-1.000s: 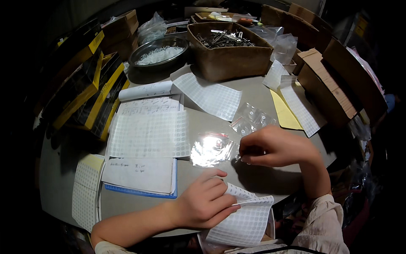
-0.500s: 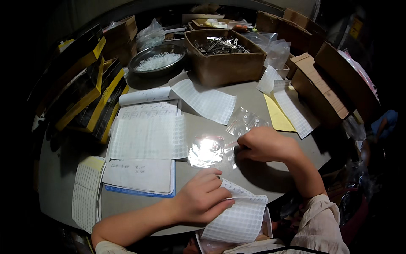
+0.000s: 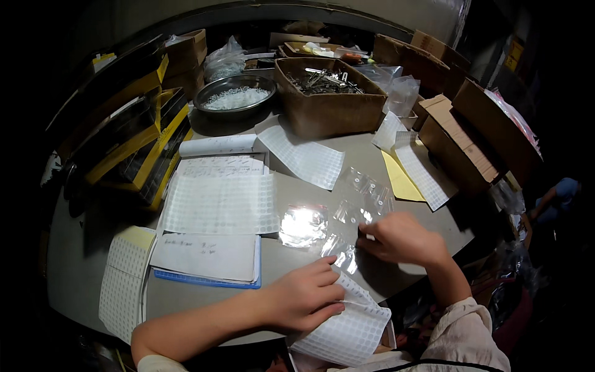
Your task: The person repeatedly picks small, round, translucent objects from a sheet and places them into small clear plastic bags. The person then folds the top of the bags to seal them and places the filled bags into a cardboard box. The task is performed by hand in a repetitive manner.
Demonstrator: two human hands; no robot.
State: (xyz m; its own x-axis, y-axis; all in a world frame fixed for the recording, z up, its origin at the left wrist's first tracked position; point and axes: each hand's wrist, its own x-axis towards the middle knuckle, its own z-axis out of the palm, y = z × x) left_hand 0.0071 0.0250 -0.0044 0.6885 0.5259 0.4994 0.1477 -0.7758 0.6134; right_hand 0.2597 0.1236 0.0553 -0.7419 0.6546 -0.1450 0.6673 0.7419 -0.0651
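Note:
My left hand (image 3: 302, 296) is closed on a white sheet of round stickers (image 3: 347, 322) at the table's near edge. Its index fingertip reaches to a small clear zip bag (image 3: 341, 248) lying flat in front of it. Over the table to the right, my right hand (image 3: 403, 239) has its fingers pinched together beside the clear bags; what is in the pinch, if anything, is hidden. Beyond it lie more small clear bags (image 3: 365, 189), some bearing a small round sticker. A shiny stack of clear bags (image 3: 304, 226) rests left of them and reflects the light.
A notebook (image 3: 204, 254) with a sticker sheet (image 3: 223, 201) across it lies at the left. Behind stand a metal bowl of clear small pieces (image 3: 235, 99) and a box of metal parts (image 3: 334, 111). Cardboard boxes (image 3: 458, 142) and black-yellow boxes (image 3: 142, 155) flank the table.
My right hand has come slightly nearer and to the right, and a clear bag now lies flat by my left fingertips. My left hand stays on the sticker sheet. The view has shifted a little.

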